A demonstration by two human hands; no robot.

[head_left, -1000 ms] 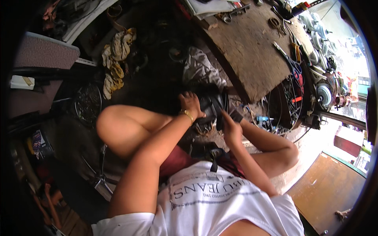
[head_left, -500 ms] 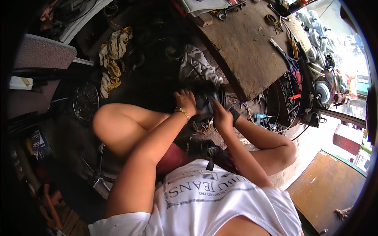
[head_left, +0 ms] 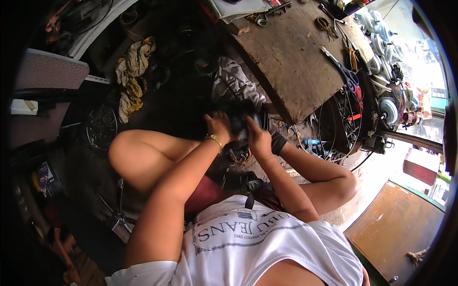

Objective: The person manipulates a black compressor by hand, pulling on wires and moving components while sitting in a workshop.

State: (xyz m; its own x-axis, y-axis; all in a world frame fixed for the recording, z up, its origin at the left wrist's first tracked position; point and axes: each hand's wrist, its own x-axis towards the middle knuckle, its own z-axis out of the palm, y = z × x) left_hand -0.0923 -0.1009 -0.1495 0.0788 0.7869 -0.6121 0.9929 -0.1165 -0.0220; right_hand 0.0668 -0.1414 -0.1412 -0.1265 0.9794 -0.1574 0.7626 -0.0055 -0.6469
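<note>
Between my two hands, in front of my bent knees, is a black, slightly shiny object [head_left: 242,123]. It blends into the dark floor, so its kind and full outline cannot be made out. My left hand [head_left: 220,127], with a gold band at the wrist, grips its left side, the fingers partly spread over it. On the opposite side, my right hand [head_left: 258,139] closes on it, the index finger stretched along its surface. A grey crumpled cloth [head_left: 234,81] lies just beyond.
A worn wooden board [head_left: 300,62] rises at the right, with blue-handled scissors [head_left: 347,75] at its edge. Cables and tools crowd below it. A stained rag [head_left: 131,76] and a bowl of small metal parts [head_left: 101,127] lie to the left.
My right hand has shifted left, nearer my left hand, and its index finger now shows more sharply against the black object. The whole view has moved slightly.
</note>
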